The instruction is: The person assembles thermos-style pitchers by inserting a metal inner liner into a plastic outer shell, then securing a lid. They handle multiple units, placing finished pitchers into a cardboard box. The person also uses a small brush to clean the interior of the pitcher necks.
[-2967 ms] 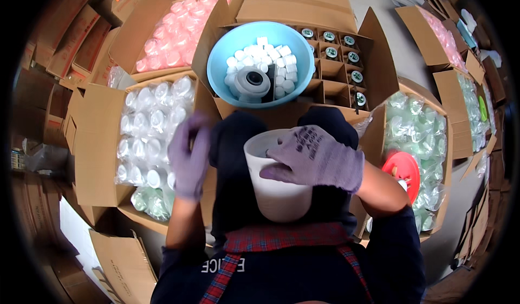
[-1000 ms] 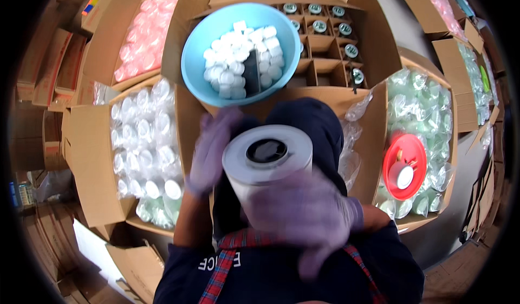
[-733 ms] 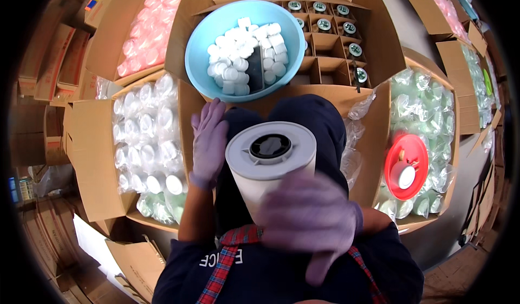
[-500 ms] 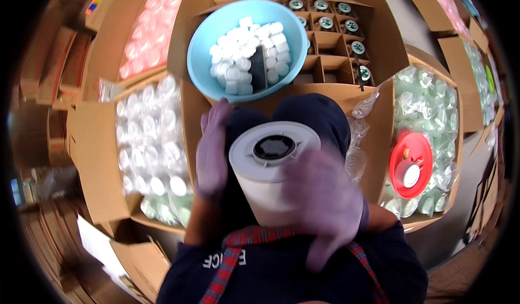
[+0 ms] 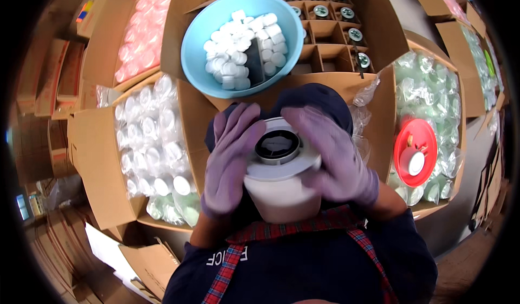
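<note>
A white cylinder [image 5: 283,198] with a pale grey flat rim and a round glossy dark centre [image 5: 277,143] stands in my lap, between my thighs and the chequered strap. My left hand [image 5: 232,160], in a lavender glove, curves round its left side, fingertips by the top rim. My right hand [image 5: 338,155], gloved alike, wraps its right side, with the fingers at the far rim and the thumb at the near side. The right thumb is slightly blurred. I cannot tell what exactly the cylinder is.
Ahead, a light blue basin [image 5: 195,68] of white caps and a dark flat piece rests on a divided carton [image 5: 346,76] of lidded jars. Bagged clear containers [image 5: 149,125] fill the left carton. At right, a red dish [image 5: 403,160] lies on greenish bagged containers [image 5: 428,95].
My left hand has moved right onto the cylinder, and my right hand has risen to its far right side. The dark centre looked ribbed before and now looks smooth and glossy.
</note>
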The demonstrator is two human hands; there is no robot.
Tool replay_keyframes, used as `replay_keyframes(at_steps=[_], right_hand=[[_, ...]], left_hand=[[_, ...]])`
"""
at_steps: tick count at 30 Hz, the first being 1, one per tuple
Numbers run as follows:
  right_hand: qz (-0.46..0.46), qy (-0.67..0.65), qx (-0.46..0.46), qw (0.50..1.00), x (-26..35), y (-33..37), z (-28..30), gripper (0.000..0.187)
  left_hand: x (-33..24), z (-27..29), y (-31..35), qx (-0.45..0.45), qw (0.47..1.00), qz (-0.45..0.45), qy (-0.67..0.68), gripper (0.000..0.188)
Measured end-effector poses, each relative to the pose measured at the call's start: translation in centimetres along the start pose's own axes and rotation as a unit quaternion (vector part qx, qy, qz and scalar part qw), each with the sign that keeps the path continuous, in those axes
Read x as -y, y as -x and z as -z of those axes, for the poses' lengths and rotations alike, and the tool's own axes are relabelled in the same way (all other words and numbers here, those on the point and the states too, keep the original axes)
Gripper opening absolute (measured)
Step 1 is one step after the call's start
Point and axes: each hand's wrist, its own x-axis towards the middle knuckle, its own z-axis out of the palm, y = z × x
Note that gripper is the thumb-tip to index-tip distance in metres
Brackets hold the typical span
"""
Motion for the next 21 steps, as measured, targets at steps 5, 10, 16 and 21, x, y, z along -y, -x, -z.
replay_keyframes(at_steps=[5,10,16,21], right_hand=[[0.012,0.044,-0.042,0.998,0.3,0.5,-0.2,0.076],[-0.029,-0.029,0.068,0.997,1.5,0.6,0.9,0.061],[0.089,-0.072,0.25,0.961,4.9,-2.2,5.3,0.037],[0.218,0.092,0.366,0.9,10.0,-1.6,6.3,0.031]], left_hand=[[1.6,-1.1,0.0,-0.126,0.992,0.02,0.008,0.051],[1.9,-0.1,-0.7,0.086,0.984,-0.048,0.15,0.058],[0.9,-2.8,-1.9,0.089,0.974,-0.013,0.209,0.043],[-0.1,-4.9,-1.4,0.269,0.87,-0.084,0.405,0.022]])
